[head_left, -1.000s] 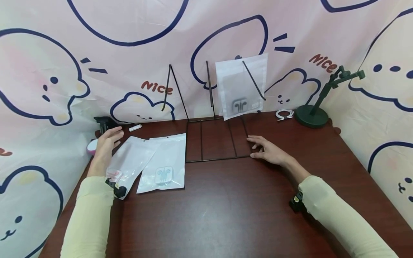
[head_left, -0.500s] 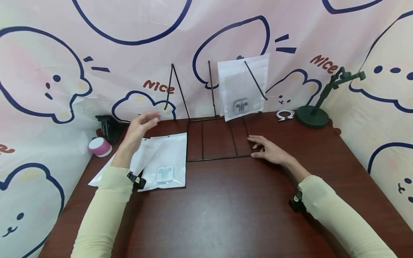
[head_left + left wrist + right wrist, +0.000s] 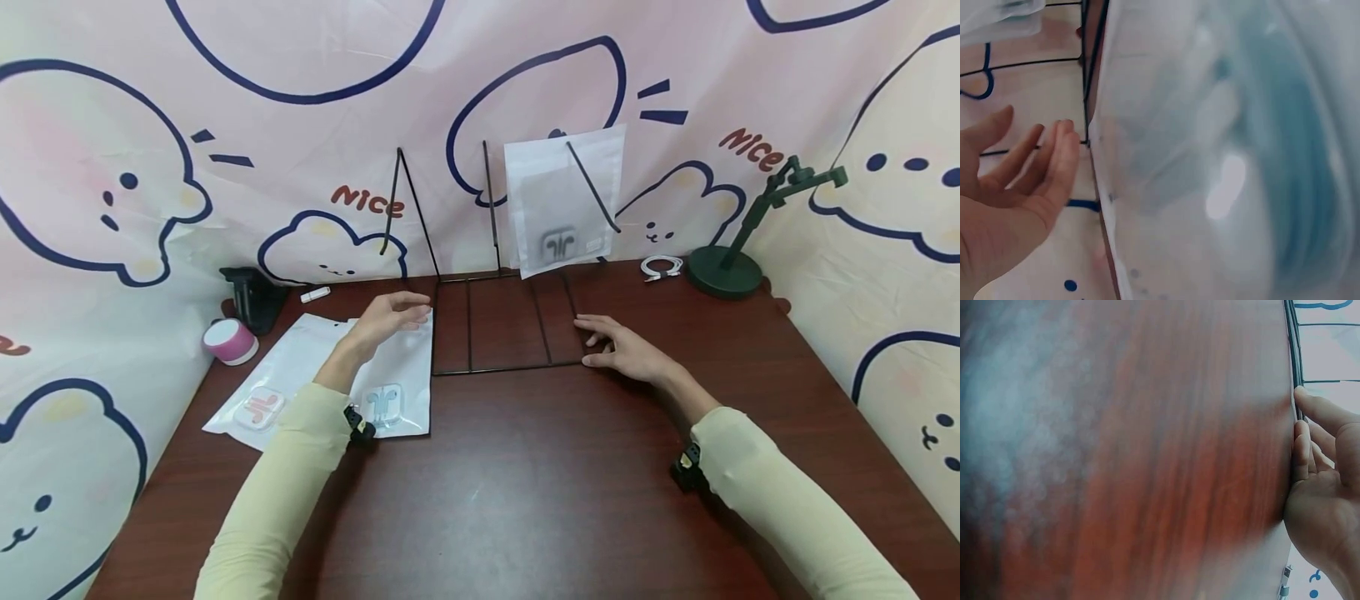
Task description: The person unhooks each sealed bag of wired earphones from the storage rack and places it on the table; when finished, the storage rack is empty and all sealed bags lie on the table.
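left hand: over the upper end of a clear-and-white bag, beside the rack's left side. fingers extended and loosely together, thumb apart in the left wrist view; grips nothing. contact with the bag: cannot tell.

right hand: relaxed, thumb and forefinger spread, touching the right side of the black wire rack near its front corner; not curled round the wire.

rack: base flat on the brown surface, at the middle of its back edge; prongs lean toward the front. a white bag hangs on the right-hand prong, grey earphone print at its foot.

two bags lie flat left of the rack. nearer one: blue earphone print at its front end. the other bag: pink print, toward the surface's left edge, partly under the left sleeve.

back left corner: black stand; pink tub with white lid, at the left edge; small white stick near the back edge.

back right corner: green stand; coiled white cable just left of it.
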A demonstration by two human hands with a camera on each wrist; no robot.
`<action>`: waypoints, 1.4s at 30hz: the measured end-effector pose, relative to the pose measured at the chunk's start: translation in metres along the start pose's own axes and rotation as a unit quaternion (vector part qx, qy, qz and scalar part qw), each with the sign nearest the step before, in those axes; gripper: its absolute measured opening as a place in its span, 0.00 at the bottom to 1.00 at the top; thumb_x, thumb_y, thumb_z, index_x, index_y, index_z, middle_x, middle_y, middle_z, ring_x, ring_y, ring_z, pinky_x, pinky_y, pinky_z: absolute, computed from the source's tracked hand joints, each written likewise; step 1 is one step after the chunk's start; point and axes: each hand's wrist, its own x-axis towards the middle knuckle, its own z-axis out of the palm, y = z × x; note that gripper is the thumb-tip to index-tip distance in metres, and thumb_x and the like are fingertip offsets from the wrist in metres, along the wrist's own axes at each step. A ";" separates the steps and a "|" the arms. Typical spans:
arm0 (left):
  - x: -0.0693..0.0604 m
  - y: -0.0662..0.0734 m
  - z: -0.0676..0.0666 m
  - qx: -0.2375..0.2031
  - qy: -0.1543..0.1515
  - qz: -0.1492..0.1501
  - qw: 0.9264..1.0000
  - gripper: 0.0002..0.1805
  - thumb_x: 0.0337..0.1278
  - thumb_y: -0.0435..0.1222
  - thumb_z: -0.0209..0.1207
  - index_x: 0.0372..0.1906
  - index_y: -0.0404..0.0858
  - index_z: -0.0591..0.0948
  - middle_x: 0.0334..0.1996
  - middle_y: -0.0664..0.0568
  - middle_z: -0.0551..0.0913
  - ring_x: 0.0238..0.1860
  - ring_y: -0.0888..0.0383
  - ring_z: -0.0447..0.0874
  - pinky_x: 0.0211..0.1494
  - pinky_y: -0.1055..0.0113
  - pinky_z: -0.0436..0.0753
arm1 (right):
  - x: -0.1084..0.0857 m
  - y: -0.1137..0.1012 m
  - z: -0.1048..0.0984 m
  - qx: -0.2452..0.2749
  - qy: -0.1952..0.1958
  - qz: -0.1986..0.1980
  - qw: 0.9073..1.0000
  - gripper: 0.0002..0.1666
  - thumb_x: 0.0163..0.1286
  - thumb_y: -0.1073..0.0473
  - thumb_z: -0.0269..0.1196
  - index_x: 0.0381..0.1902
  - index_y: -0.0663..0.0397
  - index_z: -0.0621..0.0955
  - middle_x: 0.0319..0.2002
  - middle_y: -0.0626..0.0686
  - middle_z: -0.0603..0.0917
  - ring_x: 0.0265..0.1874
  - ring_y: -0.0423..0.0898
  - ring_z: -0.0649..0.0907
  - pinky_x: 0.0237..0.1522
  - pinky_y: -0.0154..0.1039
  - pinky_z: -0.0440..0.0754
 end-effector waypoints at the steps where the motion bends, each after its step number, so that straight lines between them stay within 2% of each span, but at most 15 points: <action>1: 0.000 -0.001 0.002 0.005 -0.002 -0.011 1.000 0.26 0.77 0.40 0.58 0.72 0.32 0.74 0.67 0.37 0.78 0.65 0.40 0.80 0.74 0.46 0.72 | 0.000 0.000 0.000 -0.001 0.000 0.001 1.000 0.41 0.72 0.62 0.69 0.78 0.61 0.66 0.76 0.62 0.63 0.55 0.54 0.77 0.47 0.37 0.76; 5: 0.000 -0.003 0.006 0.014 -0.004 -0.034 0.999 0.26 0.76 0.36 0.58 0.72 0.32 0.73 0.68 0.36 0.76 0.66 0.40 0.78 0.72 0.46 0.74 | 0.002 -0.002 0.000 -0.004 -0.001 0.001 1.000 0.41 0.72 0.62 0.69 0.78 0.61 0.66 0.76 0.61 0.63 0.55 0.54 0.77 0.47 0.37 0.76; 11: 0.002 -0.007 0.010 0.026 0.005 -0.043 0.999 0.24 0.73 0.27 0.55 0.71 0.31 0.74 0.66 0.35 0.78 0.66 0.42 0.77 0.69 0.51 0.76 | 0.003 -0.004 -0.001 -0.006 0.002 0.001 1.000 0.41 0.72 0.61 0.69 0.78 0.60 0.67 0.77 0.61 0.63 0.56 0.54 0.77 0.49 0.38 0.76; 15: 0.005 -0.011 0.013 0.038 0.007 -0.037 0.999 0.27 0.68 0.25 0.60 0.70 0.31 0.74 0.65 0.36 0.78 0.63 0.44 0.78 0.67 0.55 0.76 | 0.003 -0.005 -0.002 -0.010 0.003 0.001 1.000 0.41 0.72 0.62 0.69 0.78 0.60 0.66 0.77 0.60 0.62 0.56 0.54 0.77 0.50 0.38 0.76; 18: 0.007 -0.015 0.016 0.054 0.004 -0.029 0.998 0.31 0.63 0.24 0.65 0.71 0.33 0.74 0.66 0.38 0.76 0.63 0.44 0.75 0.70 0.53 0.73 | 0.003 -0.003 -0.002 -0.013 0.005 -0.002 1.000 0.41 0.72 0.62 0.69 0.78 0.60 0.67 0.77 0.60 0.63 0.56 0.54 0.77 0.49 0.37 0.76; 21: 0.006 -0.019 0.019 0.077 -0.010 -0.023 0.997 0.36 0.61 0.24 0.67 0.74 0.36 0.71 0.70 0.39 0.73 0.66 0.44 0.70 0.73 0.50 0.70 | 0.003 -0.001 -0.001 -0.015 0.005 -0.003 1.000 0.41 0.72 0.61 0.69 0.78 0.60 0.66 0.77 0.61 0.63 0.55 0.54 0.77 0.48 0.35 0.76; 25: 0.004 -0.022 0.022 0.099 -0.034 -0.012 0.994 0.39 0.63 0.24 0.66 0.78 0.37 0.67 0.73 0.39 0.69 0.67 0.44 0.67 0.74 0.49 0.69 | 0.001 0.000 -0.001 -0.013 -0.003 0.002 1.000 0.41 0.72 0.61 0.69 0.78 0.61 0.66 0.77 0.62 0.62 0.55 0.54 0.78 0.48 0.35 0.76; 28: 0.003 -0.024 0.022 0.097 -0.046 -0.003 0.994 0.40 0.64 0.24 0.65 0.79 0.36 0.65 0.74 0.38 0.67 0.68 0.43 0.66 0.73 0.49 0.70 | 0.000 -0.002 -0.004 0.003 -0.012 0.009 1.000 0.41 0.73 0.60 0.68 0.78 0.61 0.66 0.77 0.62 0.62 0.58 0.55 0.78 0.52 0.39 0.76; 31: 0.002 -0.028 0.021 0.101 -0.053 0.000 0.993 0.40 0.65 0.24 0.65 0.80 0.37 0.64 0.73 0.38 0.65 0.69 0.43 0.65 0.74 0.48 0.69 | 0.002 -0.004 -0.010 0.025 -0.032 0.025 0.999 0.40 0.75 0.58 0.67 0.79 0.60 0.65 0.74 0.63 0.68 0.61 0.56 0.78 0.60 0.46 0.75; 34: 0.000 -0.030 0.020 0.108 -0.055 -0.004 0.993 0.40 0.66 0.24 0.64 0.80 0.39 0.63 0.73 0.38 0.63 0.70 0.42 0.64 0.75 0.47 0.68 | 0.006 -0.009 -0.021 0.045 -0.044 0.050 0.997 0.39 0.76 0.56 0.66 0.79 0.57 0.66 0.72 0.63 0.72 0.60 0.56 0.81 0.65 0.53 0.73; 37: 0.000 -0.032 0.019 0.112 -0.056 -0.006 0.992 0.40 0.67 0.25 0.64 0.80 0.41 0.63 0.72 0.38 0.62 0.71 0.42 0.63 0.75 0.46 0.68 | 0.010 -0.021 -0.038 0.074 -0.020 0.068 0.995 0.37 0.77 0.54 0.65 0.78 0.55 0.68 0.73 0.62 0.72 0.55 0.58 0.84 0.67 0.56 0.72; 40: 0.000 -0.031 0.019 0.112 -0.058 0.005 0.992 0.40 0.67 0.25 0.64 0.81 0.41 0.63 0.72 0.38 0.62 0.71 0.42 0.63 0.76 0.47 0.68 | 0.015 -0.038 -0.059 0.114 0.039 0.065 0.991 0.37 0.77 0.51 0.65 0.78 0.53 0.68 0.74 0.60 0.71 0.54 0.58 0.84 0.67 0.54 0.73; 42: 0.001 -0.030 0.020 0.113 -0.062 0.012 0.992 0.41 0.67 0.26 0.65 0.81 0.40 0.63 0.72 0.38 0.62 0.72 0.42 0.63 0.76 0.47 0.68 | 0.019 -0.050 -0.074 0.145 0.082 0.060 0.984 0.37 0.77 0.52 0.65 0.78 0.53 0.68 0.74 0.59 0.71 0.55 0.53 0.83 0.64 0.49 0.78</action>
